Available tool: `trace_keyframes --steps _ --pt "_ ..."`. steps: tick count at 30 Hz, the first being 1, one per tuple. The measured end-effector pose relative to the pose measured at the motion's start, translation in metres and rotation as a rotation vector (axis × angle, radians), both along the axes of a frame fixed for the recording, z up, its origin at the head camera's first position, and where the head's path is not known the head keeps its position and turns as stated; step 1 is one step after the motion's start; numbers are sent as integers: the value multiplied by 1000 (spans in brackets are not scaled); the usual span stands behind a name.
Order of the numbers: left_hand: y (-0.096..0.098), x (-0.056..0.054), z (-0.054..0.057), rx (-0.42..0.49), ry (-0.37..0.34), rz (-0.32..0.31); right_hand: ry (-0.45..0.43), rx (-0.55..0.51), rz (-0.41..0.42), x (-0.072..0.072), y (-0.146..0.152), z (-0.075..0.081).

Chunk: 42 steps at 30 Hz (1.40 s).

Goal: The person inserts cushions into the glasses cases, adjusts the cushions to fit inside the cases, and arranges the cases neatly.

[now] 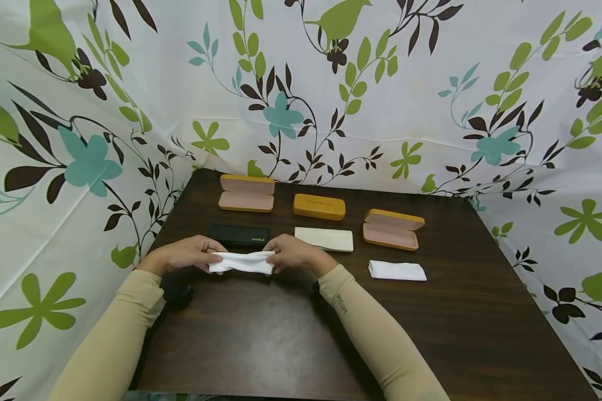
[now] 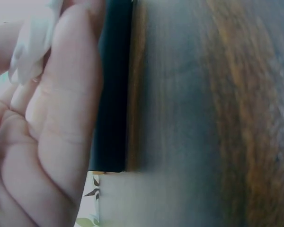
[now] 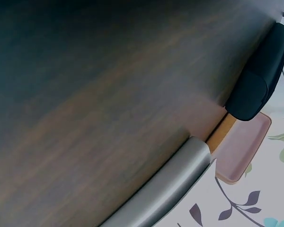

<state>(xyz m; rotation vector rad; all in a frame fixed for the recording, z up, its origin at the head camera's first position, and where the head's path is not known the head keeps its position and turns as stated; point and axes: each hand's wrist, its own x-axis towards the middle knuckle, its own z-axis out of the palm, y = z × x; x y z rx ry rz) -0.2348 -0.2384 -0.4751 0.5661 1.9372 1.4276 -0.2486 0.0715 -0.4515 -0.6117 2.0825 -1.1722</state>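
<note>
A folded white cloth (image 1: 243, 262) is stretched level between both hands, above the near part of the dark table. My left hand (image 1: 194, 254) pinches its left end, thumb on top; the left wrist view shows the cloth (image 2: 35, 38) between thumb and fingers of that hand (image 2: 57, 113). At the other end, my right hand (image 1: 296, 253) pinches the cloth too; its fingers are out of the right wrist view. Just behind the cloth lies a closed black glasses case (image 1: 238, 234) with small gold lettering, partly covered by the hands. A closed cream case (image 1: 324, 239) is near the right hand.
Two open yellow cases with pink lining, one (image 1: 246, 193) at back left and one (image 1: 392, 229) at right, stand on the table (image 1: 281, 340). Between them is a closed yellow case (image 1: 319, 206). Another folded white cloth (image 1: 397, 271) lies at right. A patterned curtain (image 1: 421, 106) surrounds the table.
</note>
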Motion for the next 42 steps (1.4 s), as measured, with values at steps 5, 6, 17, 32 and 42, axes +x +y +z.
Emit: trace_keyframes --steps 5,6,17,32,42 --pt "-2 -1 1 7 -2 13 8 -14 8 -2 -2 3" --pt "-2 -1 1 9 -3 16 11 -15 8 -3 -2 4" --pt "-1 -6 6 2 12 44 15 -30 -27 -10 1 10" --pt "1 -14 12 -5 34 86 -51 -76 -81 -18 3 15" --pt "0 -20 11 -10 24 108 -63 -83 -93 -23 2 13"
